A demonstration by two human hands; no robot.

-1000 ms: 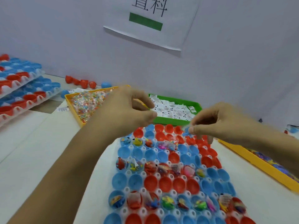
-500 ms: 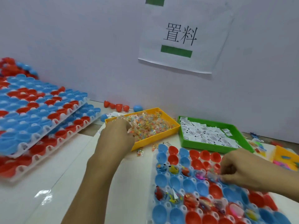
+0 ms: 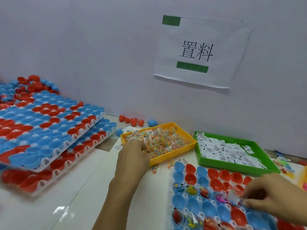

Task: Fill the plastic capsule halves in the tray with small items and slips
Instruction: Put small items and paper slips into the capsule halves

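1. The tray (image 3: 171,195) of red and blue capsule halves (image 3: 191,178) lies near right on the white surface (image 3: 83,188).
2. The right hand (image 3: 272,195) is over the tray; its fingers (image 3: 249,204) pinch a small clear packet (image 3: 233,197).
3. The left hand (image 3: 131,156) reaches into the yellow bin (image 3: 166,159) of colourful packets; its fingers are hidden, I cannot tell their state.
4. The green bin (image 3: 232,166) of paper slips (image 3: 221,151) stands right of the yellow one.
5. Stacked trays (image 3: 49,130) lie far left.

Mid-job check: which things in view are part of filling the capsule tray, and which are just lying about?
In the job: capsule tray; yellow bin of small packets; green bin of slips; left hand in the yellow bin; right hand over the tray.

Lying about: stacked trays; loose capsule halves by the wall; wall sign.
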